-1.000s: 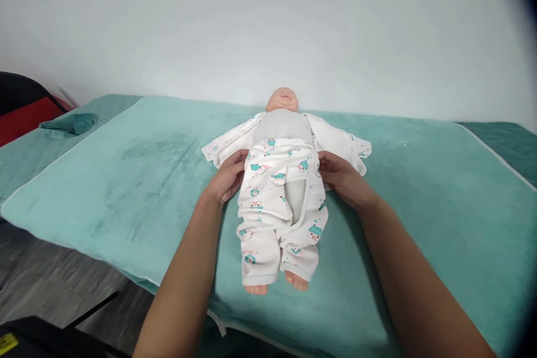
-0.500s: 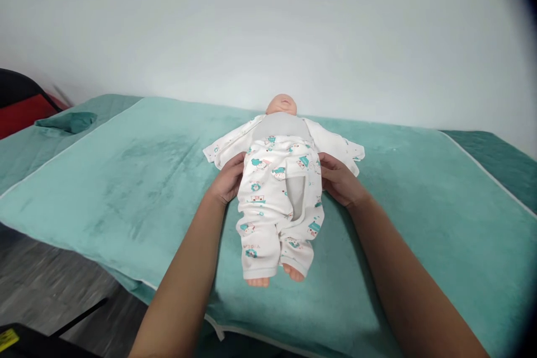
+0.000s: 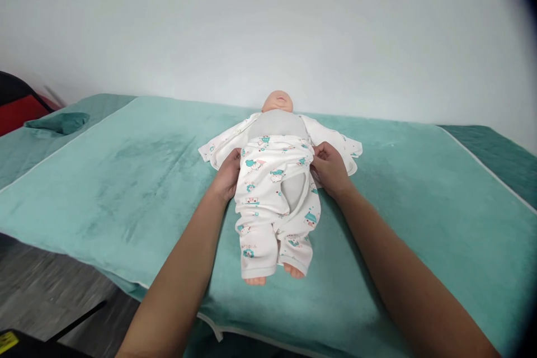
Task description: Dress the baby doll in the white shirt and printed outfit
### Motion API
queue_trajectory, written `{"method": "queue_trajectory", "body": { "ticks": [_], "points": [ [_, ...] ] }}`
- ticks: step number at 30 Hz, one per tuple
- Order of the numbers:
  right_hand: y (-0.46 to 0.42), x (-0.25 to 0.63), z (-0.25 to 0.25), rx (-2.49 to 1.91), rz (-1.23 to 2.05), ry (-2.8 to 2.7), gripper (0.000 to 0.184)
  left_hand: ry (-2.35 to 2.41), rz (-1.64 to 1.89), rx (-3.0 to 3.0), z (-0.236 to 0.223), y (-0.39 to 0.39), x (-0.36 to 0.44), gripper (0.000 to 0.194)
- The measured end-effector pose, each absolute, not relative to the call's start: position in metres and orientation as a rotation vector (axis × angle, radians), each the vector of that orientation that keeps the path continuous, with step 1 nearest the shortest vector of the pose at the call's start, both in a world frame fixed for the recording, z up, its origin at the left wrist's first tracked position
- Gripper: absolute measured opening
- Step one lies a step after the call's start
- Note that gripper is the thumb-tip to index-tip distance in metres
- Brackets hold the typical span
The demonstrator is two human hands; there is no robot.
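Note:
A baby doll point(image 3: 278, 102) lies on its back, head toward the wall and bare toes toward me. It wears white printed pants point(image 3: 262, 201) with an opening at the crotch that shows grey cloth. The open white jacket point(image 3: 331, 133) is spread under its grey torso, sleeves out to both sides. My left hand point(image 3: 227, 175) is closed at the left edge of the pants near the waist, its fingertips partly hidden behind the fabric. On the other side, my right hand point(image 3: 330, 168) pinches the right edge of the waist, bunching the cloth.
A teal cover point(image 3: 138, 179) spreads over the bed, its front edge hanging down near me. Behind stands a white wall point(image 3: 268, 33). A red and black object point(image 3: 20, 106) is at the far left, and a black item with a yellow label point(image 3: 9, 341) at the lower left.
My right hand has shifted inward and up, now pulling the right side of the pants waist. The crotch opening has narrowed and tilted. My left hand stays at the left edge.

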State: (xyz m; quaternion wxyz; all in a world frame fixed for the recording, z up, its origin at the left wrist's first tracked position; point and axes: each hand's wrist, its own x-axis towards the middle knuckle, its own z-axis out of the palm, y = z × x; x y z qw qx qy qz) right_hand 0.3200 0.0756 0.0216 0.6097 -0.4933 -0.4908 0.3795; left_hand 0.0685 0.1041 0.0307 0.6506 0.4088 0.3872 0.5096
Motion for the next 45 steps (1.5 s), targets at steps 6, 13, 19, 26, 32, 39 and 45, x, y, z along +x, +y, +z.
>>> {"method": "queue_trajectory", "body": {
  "ticks": [6,13,19,26,32,39,45],
  "points": [
    [0.084,0.318,0.020,-1.104,1.001,-1.002,0.025,0.973,1.172,0.948,0.036,0.100,0.073,0.037],
    [0.078,0.315,0.024,-1.063,0.962,-1.089,0.024,1.157,1.457,1.151,0.042,0.099,0.072,0.024],
    [0.073,0.319,0.028,-1.035,0.629,-1.349,0.014,1.078,1.286,1.368,0.051,0.094,0.072,0.033],
    [0.080,0.325,0.041,-1.111,0.285,-1.689,0.013,1.258,1.238,1.565,0.054,0.099,0.075,0.022],
    [0.114,0.321,0.075,-1.515,0.054,-1.830,0.014,1.445,1.406,1.552,0.055,0.133,0.078,0.026],
    [0.138,0.308,0.061,-1.411,0.427,-1.547,0.019,1.518,1.371,1.386,0.030,0.156,0.083,0.028],
    [0.120,0.315,0.034,-1.307,0.581,-1.246,0.022,1.243,1.324,1.414,0.025,0.141,0.077,0.006]
  ]
}}
